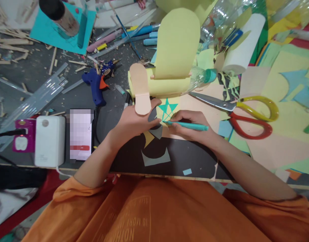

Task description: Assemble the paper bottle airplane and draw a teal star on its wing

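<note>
A teal felt-tip pen [195, 126] is pinched in my right hand [188, 121], its tip on a teal star [167, 107] drawn on a yellow paper piece. The star's upper points are coloured in, while its lower part shows bare lines. My left hand [136, 117] lies with thumb and forefinger apart at the paper's left edge. Just above is a plastic bottle [197, 79] wrapped in yellow paper, with a teal cap. A large rounded yellow paper flap [178, 43] and a peach one [140, 84] are fixed to it; the peach flap partly covers my left hand.
Scissors [232, 109] lie right of the bottle. On the left are a blue glue gun [95, 82], glue sticks [38, 101], a phone [80, 134] and a white power bank [49, 141]. Paper scraps [157, 158] lie near the table's front edge; coloured sheets [265, 148] cover the right.
</note>
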{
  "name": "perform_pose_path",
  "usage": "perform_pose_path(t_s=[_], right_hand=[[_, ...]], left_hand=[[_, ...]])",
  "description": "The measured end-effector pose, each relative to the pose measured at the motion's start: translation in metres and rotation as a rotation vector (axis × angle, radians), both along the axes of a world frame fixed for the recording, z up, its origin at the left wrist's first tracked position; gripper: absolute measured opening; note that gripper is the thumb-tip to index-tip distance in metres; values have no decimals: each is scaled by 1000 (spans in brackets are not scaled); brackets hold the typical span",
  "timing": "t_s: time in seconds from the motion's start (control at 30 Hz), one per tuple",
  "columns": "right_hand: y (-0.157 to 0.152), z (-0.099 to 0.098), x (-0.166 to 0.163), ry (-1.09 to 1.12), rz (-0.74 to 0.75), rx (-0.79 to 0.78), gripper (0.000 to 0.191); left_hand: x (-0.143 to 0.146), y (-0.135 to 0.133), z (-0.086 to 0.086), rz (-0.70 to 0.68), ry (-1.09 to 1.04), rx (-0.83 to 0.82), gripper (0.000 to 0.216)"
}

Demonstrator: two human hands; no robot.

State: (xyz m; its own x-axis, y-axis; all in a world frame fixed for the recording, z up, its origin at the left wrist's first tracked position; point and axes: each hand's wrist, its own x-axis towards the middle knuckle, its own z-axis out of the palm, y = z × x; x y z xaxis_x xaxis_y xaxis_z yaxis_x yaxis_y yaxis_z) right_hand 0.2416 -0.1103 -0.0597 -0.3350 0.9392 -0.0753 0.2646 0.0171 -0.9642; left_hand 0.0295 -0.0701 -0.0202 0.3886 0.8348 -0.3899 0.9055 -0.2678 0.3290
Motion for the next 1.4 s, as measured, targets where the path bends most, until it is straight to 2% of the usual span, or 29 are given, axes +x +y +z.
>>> perform_pose_path(t_s=[0.17, 0.37, 0.57, 0.7, 0.83, 1.0, 1.13, 1.27, 1.4], right_hand=[[0, 1, -1, -36, -123, 46, 19], [1, 4, -1, -32, 18, 78, 18], [-2, 1, -1, -57, -95, 139, 17], [-2, 3, 0, -64, 32, 194, 17], [-3, 4, 1, -121, -65, 214, 16], [-3, 5, 1, -116, 27, 269, 17], [-3, 8, 0, -148, -58, 260, 18], [-3, 9, -1, -134, -2, 253, 19], [-3, 8, -2, -151, -90, 246, 18]], left_hand=[[0, 1, -2, -14, -2, 10, 52], [0, 1, -2, -5, -4, 6, 52], [0, 1, -3, -4, 0, 14, 53], [-2, 1, -4, -2, 0, 11, 53], [-2, 1, -5, -4, 4, 22, 53], [-1, 0, -5, -4, 14, 24, 53], [-2, 0, -6, -4, -3, 43, 53], [-2, 0, -6, -8, -3, 38, 54], [-1, 0, -6, -2, -7, 29, 54]])
